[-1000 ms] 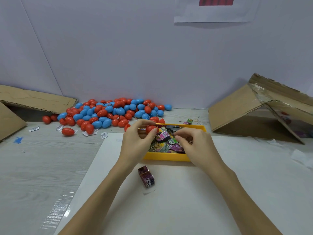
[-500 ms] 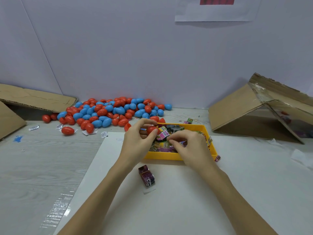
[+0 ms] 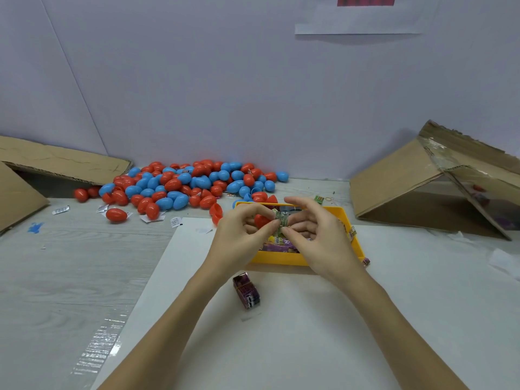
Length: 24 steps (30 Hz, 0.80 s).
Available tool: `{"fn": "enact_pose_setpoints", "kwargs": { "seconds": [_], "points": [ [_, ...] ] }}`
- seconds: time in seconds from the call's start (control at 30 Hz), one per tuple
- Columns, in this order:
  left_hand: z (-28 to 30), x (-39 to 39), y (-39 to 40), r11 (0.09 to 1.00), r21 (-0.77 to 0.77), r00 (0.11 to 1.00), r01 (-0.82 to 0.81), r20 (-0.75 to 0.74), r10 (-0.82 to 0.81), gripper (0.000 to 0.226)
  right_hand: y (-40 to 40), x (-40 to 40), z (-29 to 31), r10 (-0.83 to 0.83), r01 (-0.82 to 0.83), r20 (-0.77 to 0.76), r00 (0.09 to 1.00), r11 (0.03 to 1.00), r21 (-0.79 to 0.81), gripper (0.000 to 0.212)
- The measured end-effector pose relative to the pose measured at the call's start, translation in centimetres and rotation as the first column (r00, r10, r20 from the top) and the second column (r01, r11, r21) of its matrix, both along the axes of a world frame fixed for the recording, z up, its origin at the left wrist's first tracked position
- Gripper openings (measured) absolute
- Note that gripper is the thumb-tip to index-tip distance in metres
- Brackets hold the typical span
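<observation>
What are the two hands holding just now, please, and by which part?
Both pinch a green packet: the left hand at its left edge, the right hand at its right edge. The left also cradles a red egg shell.

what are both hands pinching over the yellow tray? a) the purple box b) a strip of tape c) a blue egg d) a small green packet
d: the left hand and the right hand both pinch the green packet at their fingertips above the yellow tray.
</observation>
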<state>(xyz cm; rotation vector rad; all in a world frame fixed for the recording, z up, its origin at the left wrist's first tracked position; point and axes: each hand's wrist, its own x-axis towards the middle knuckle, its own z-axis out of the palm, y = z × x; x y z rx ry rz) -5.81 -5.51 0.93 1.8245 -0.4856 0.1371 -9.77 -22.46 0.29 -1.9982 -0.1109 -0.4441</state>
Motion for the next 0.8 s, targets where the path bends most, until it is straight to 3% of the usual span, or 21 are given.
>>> {"fn": "enact_pose_setpoints", "kwargs": {
  "seconds": [0.17, 0.33, 0.43, 0.53, 0.7, 0.8],
  "points": [
    [0.3, 0.1, 0.1, 0.999, -0.051, 1.000, -0.012, -0.029, 0.011, 0.006, -0.3, 0.2, 0.4, -0.048, 0.050, -0.018, 0.999, 0.989, 0.136, 0.024],
    [0.3, 0.0, 0.1, 1.000, -0.030, 1.000, -0.003, -0.025, 0.002, 0.008, -0.4, -0.1, 0.7, -0.009, 0.030, -0.094, 0.996, 0.973, 0.227, 0.028],
    [0.4, -0.1, 0.2, 0.999, -0.047, 1.000, 0.022, 0.011, -0.021, 0.007, 0.2, -0.2, 1.4, 0.034, 0.099, -0.307, 0.951, 0.907, 0.409, 0.047],
    [0.6, -0.1, 0.2, 0.994, -0.071, 0.993, 0.086, 0.083, -0.080, 0.010, -0.3, -0.4, 2.2, 0.139, 0.097, -0.408, 0.902, 0.857, 0.505, 0.051],
    [0.7, -0.3, 0.2, 0.974, -0.073, 0.950, 0.213, 0.250, -0.189, 0.013, -1.3, -1.0, 2.8, 0.413, -0.025, -0.337, 0.846, 0.662, 0.749, 0.032],
    [0.6, -0.2, 0.3, 0.975, -0.035, 0.944, 0.220, 0.258, -0.204, 0.015, -1.3, -1.0, 2.6, 0.414, -0.009, -0.304, 0.858, 0.605, 0.796, 0.034]
  ]
}}
